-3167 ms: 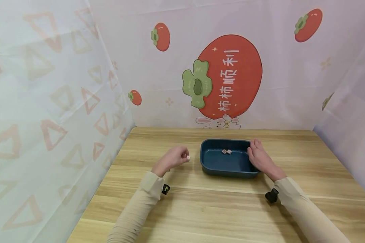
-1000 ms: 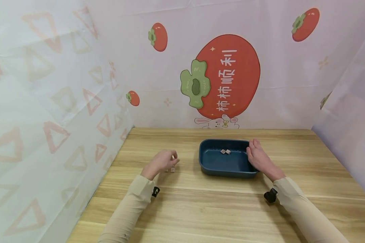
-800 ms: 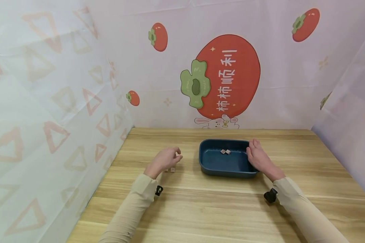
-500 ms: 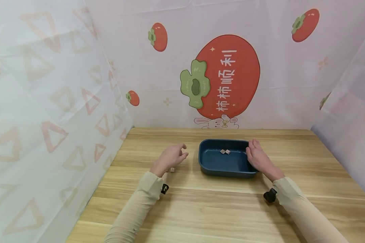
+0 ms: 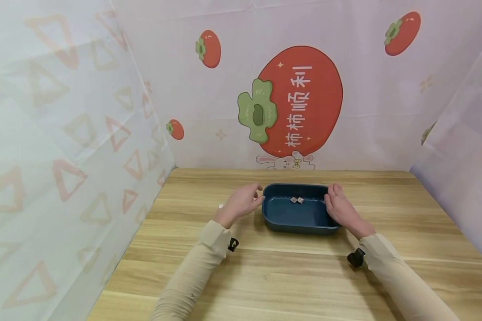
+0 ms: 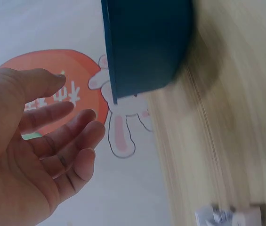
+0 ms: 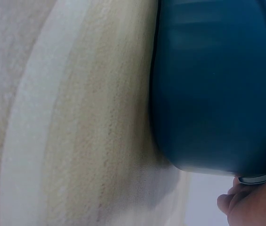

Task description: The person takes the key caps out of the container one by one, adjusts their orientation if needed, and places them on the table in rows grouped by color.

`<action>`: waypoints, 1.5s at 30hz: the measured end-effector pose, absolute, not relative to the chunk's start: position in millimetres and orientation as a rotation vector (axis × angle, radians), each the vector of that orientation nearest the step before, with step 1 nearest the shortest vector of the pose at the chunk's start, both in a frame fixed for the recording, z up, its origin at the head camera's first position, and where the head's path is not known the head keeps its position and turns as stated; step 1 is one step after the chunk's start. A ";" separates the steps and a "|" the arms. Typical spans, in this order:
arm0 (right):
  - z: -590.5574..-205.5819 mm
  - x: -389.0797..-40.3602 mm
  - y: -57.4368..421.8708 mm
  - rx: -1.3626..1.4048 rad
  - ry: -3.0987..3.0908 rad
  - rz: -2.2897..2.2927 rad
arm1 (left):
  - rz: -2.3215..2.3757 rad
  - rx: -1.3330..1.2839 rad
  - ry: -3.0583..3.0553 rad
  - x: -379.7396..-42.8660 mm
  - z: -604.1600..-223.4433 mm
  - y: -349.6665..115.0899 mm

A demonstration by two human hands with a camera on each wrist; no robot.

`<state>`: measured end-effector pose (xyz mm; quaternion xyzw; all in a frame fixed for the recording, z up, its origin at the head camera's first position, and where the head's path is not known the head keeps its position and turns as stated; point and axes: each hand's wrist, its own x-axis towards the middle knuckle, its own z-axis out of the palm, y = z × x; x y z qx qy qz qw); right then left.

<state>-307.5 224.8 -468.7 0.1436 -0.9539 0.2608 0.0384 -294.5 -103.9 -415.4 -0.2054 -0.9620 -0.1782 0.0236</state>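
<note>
My left hand (image 5: 243, 201) is at the left end of a dark blue rectangular tray (image 5: 301, 229), its fingertips right at the rim. In the left wrist view that hand (image 6: 43, 136) has relaxed, slightly bent fingers and an empty palm. At the opposite end my right hand (image 5: 340, 208) grips the tray's rim; the right wrist view shows curled fingers (image 7: 238, 197) at its edge. Two small dice-like cubes (image 5: 297, 200) lie inside the tray near its back wall. Behind my left wrist a bit of a white cube (image 5: 221, 206) shows on the table, mostly hidden.
In the left wrist view small pale cubes (image 6: 227, 217) sit blurred on the table at the bottom edge. The wooden table (image 5: 281, 276) ends at a printed cloth backdrop (image 5: 217, 98), with cloth walls at left and right.
My left hand earlier pinched a small white cube, then was over cubes on the table left of the tray. Since then it has moved right, empty, to the tray's rim. The right hand stays.
</note>
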 end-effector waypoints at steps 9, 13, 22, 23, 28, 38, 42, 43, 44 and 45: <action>-470.5 -307.5 227.2 0.453 -2.919 0.809 | -0.572 -0.679 -2.977 -301.6 -417.5 -72.8; -476.6 -304.7 231.5 0.456 -2.930 0.813 | -0.583 -0.676 -3.016 -302.2 -421.3 -56.1; -478.0 -302.7 230.8 0.423 -2.943 0.813 | -0.566 -0.704 -3.029 -309.7 -430.5 -32.1; -477.3 -302.8 230.2 0.423 -2.943 0.816 | -0.572 -0.708 -3.029 -311.6 -431.8 -30.4; -475.1 -303.7 226.7 0.430 -2.941 0.812 | -0.608 -0.682 -3.059 -321.5 -440.5 -23.8; -471.0 -305.9 222.4 0.420 -2.942 0.822 | -0.634 -0.593 -3.131 -328.8 -452.1 -9.8; -470.0 -306.8 223.4 0.414 -2.935 0.824 | -0.616 -0.586 -3.104 -331.7 -454.7 0.6; -470.4 -307.3 224.0 0.410 -2.937 0.820 | -0.616 -0.581 -3.102 -332.4 -455.5 3.5; -470.4 -307.4 224.3 0.410 -2.937 0.818 | -0.621 -0.576 -3.100 -333.1 -456.1 6.4; -470.3 -307.3 224.6 0.413 -2.934 0.818 | -0.620 -0.568 -3.101 -333.7 -457.0 9.2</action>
